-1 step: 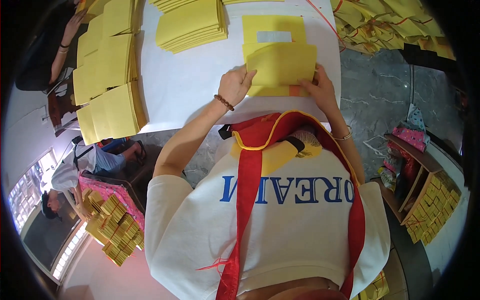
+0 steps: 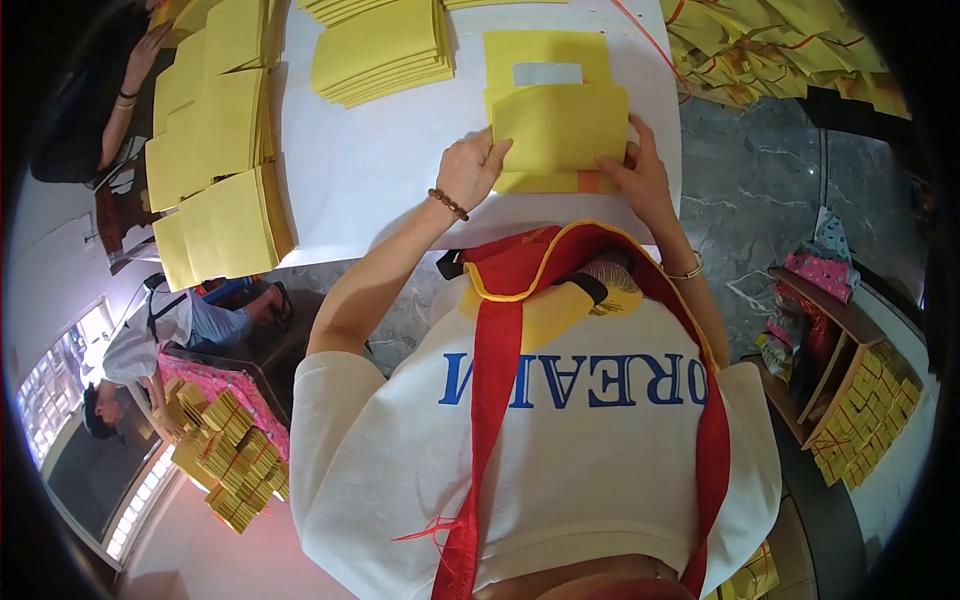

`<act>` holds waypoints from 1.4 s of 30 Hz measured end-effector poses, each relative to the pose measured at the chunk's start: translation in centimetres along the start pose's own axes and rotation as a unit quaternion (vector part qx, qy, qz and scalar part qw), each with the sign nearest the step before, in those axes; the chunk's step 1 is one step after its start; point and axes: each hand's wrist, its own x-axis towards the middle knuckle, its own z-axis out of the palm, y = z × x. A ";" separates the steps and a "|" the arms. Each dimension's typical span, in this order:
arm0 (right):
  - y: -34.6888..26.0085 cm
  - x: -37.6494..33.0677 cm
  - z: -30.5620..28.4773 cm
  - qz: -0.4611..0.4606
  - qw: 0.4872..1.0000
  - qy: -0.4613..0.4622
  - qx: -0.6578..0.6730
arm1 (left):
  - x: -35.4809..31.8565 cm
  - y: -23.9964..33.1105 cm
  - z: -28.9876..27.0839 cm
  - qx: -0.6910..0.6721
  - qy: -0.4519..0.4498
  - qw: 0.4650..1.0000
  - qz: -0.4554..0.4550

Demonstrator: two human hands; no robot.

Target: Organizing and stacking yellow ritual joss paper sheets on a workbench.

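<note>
A yellow paper sheet (image 2: 560,125) lies over a yellow paper stack (image 2: 547,46) near the front right of the white table. A silvery patch (image 2: 547,73) shows beyond its far edge, and an orange patch (image 2: 588,181) peeks out at the near side. My left hand (image 2: 472,170) pinches the sheet's left edge, thumb on top and the other fingers mostly hidden. At the right edge, my right hand (image 2: 638,170) has its thumb on the lower right corner. Its forefinger is stretched along that side, with the remaining fingers curled behind.
Piles of yellow paper (image 2: 220,225) line the table's left side, and a fanned stack (image 2: 380,55) lies at the back. Red-tied yellow bundles (image 2: 770,45) fill the far right. Another person's arm (image 2: 118,125) reaches in at far left; a seated person (image 2: 180,330) handles bundles (image 2: 238,455) below.
The sheet's right edge has shifted slightly left, and my right forefinger has straightened and come clear of it. My left hand stays put.
</note>
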 end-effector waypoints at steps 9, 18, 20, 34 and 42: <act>-0.9 0.6 0.7 -0.025 0.991 0.037 -0.125 | 0.7 0.5 0.3 -0.060 0.032 0.996 -0.059; -0.4 1.5 1.3 -0.019 0.991 0.057 -0.117 | 0.7 1.0 0.2 -0.041 0.039 0.996 -0.070; -0.2 1.7 1.3 -0.004 0.991 0.050 -0.125 | 0.9 0.3 0.1 0.007 0.011 0.999 -0.032; 0.1 2.2 1.4 -0.037 0.982 0.057 -0.177 | 3.1 3.9 1.7 0.256 0.076 0.926 0.265; 0.1 2.0 1.7 -0.036 0.986 0.066 -0.146 | 3.9 2.8 4.6 0.271 0.028 0.924 0.268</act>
